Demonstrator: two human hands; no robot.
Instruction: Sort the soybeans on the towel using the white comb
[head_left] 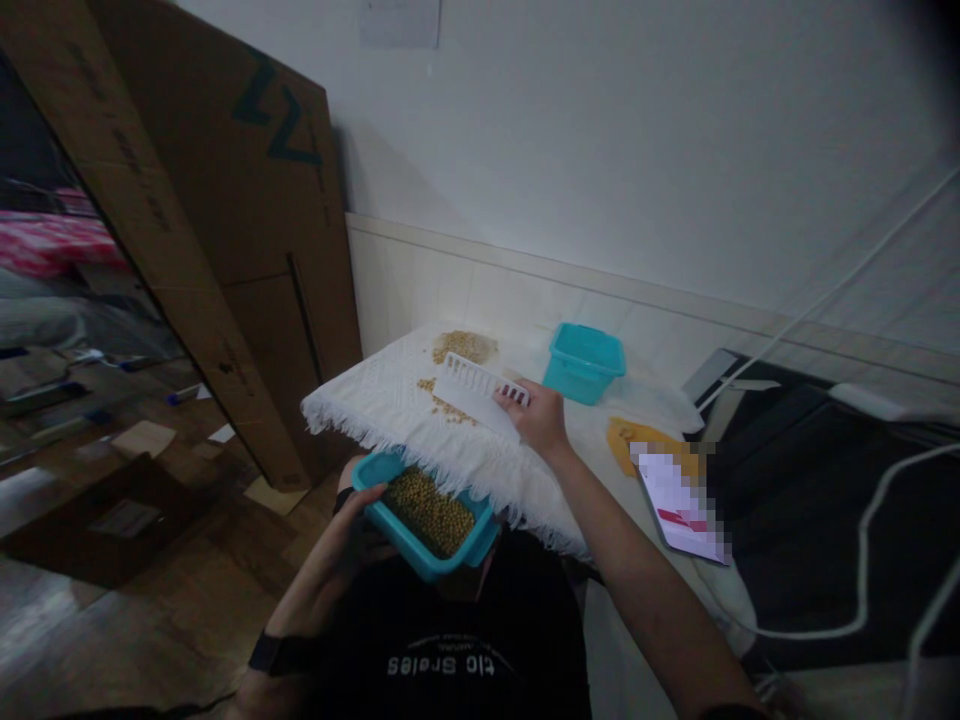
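A: Where's everything?

B: The person's left hand [352,525] is wrapped on the near wall of a teal tub [420,562], thumb over the rim. The tub sits below the front edge of the surface [621,490], tucked under the fringe of the white cloth [375,405] and tilted. It's well filled with beans [431,510].

A: Right side?

B: The right hand [541,415] is closed on one end of a white slotted plastic piece [469,390], which lies on the cloth. A small bean pile [444,403] lies along its near-left edge. A bigger pile [465,346] sits behind, apart.

A: Risks?

B: Three, on my read.
- The tub is held one-handed by one wall, tilted and loaded. A slipping grip would dump the beans on the floor [150,600].
- The tub mouth covers only part of the cloth edge, so beans going over to the left of it would miss.
- The fringe hangs over the rim and could snag or deflect beans.

A: The slots?

B: Beans might pass through if the piece gets dragged. Can't tell slot width against bean size.

A: Anything else near?

B: A second teal tub [583,362] is just beyond the right hand, not touching. An orange item [622,440] and a blurred booklet [682,505] lie to the right, with white cables [862,560] further off. A wide swing of the right arm could knock that tub.
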